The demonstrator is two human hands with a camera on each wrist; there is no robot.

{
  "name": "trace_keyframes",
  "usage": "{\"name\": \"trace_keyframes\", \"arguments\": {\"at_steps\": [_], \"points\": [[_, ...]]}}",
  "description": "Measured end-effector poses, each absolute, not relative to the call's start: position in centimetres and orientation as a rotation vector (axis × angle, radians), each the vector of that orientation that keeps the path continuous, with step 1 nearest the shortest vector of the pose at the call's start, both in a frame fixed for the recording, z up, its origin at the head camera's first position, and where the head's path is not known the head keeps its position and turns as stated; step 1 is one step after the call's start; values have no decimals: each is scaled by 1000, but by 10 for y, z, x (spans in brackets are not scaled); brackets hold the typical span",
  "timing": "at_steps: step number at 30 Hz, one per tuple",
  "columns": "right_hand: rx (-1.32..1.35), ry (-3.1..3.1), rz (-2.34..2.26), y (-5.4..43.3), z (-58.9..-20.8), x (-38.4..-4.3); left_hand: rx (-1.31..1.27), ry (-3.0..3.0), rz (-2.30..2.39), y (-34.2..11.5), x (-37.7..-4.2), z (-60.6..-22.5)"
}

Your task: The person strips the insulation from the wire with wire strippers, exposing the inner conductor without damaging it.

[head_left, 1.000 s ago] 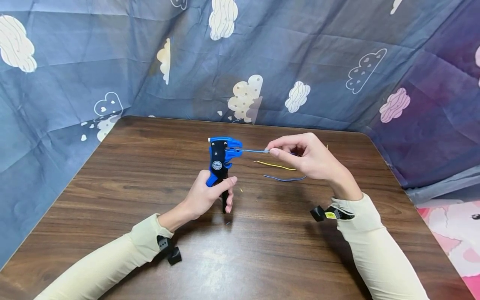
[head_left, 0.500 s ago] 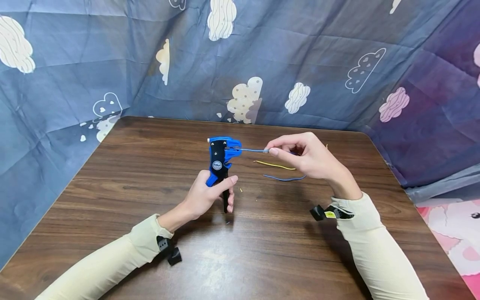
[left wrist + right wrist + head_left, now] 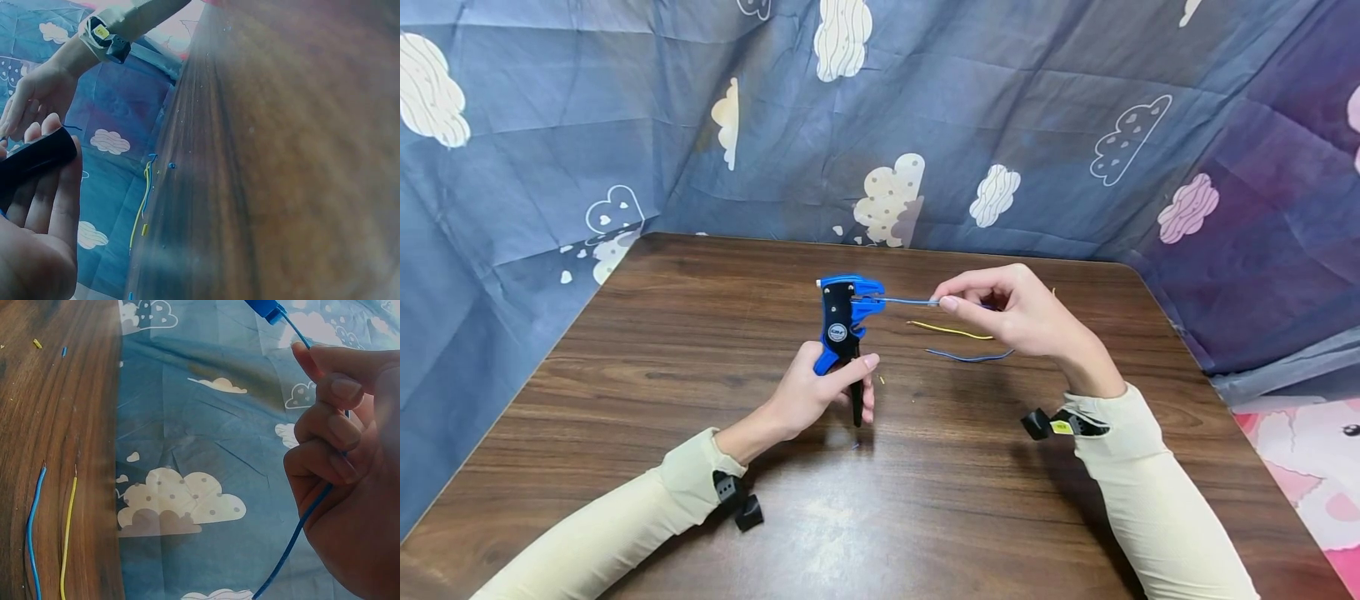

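Observation:
My left hand (image 3: pixel 808 387) grips the handles of a blue-and-black wire stripper (image 3: pixel 837 321), held upright above the table with its head pointing right. In the left wrist view, my fingers (image 3: pixel 42 203) curl round its black handle (image 3: pixel 37 159). Opposite, my right hand (image 3: pixel 1007 308) pinches a blue wire (image 3: pixel 910 301) between thumb and forefinger. The wire's far end sits in the stripper's jaws, where its tip is hidden. From the right wrist view, the rest of this blue wire (image 3: pixel 290 547) runs behind my curled fingers and hangs below the hand.
On the wooden table (image 3: pixel 700 333) lie a yellow wire (image 3: pixel 951 331) and another blue wire (image 3: pixel 970 359), both with bare copper ends in the right wrist view. Small insulation scraps, such as a yellow bit (image 3: pixel 37 344) and a blue bit (image 3: pixel 64 351), lie nearby. A cloud-print cloth (image 3: pixel 775 125) hangs behind.
The stripper has shifted very slightly right, and its black handle and my left fingertips have swung a little to the right. My right hand and the wire have barely moved.

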State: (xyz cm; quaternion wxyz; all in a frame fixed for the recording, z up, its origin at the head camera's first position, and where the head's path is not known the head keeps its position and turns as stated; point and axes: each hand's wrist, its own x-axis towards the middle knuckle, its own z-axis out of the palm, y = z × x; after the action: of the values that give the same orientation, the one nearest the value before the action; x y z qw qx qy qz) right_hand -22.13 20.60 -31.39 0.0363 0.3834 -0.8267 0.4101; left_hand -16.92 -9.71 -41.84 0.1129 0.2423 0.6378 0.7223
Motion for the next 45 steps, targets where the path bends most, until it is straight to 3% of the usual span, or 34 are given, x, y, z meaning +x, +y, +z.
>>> {"name": "trace_keyframes", "arguments": {"at_steps": [45], "points": [[1229, -2559, 1279, 207, -313, -216, 555, 2006, 2160, -99, -161, -419]]}}
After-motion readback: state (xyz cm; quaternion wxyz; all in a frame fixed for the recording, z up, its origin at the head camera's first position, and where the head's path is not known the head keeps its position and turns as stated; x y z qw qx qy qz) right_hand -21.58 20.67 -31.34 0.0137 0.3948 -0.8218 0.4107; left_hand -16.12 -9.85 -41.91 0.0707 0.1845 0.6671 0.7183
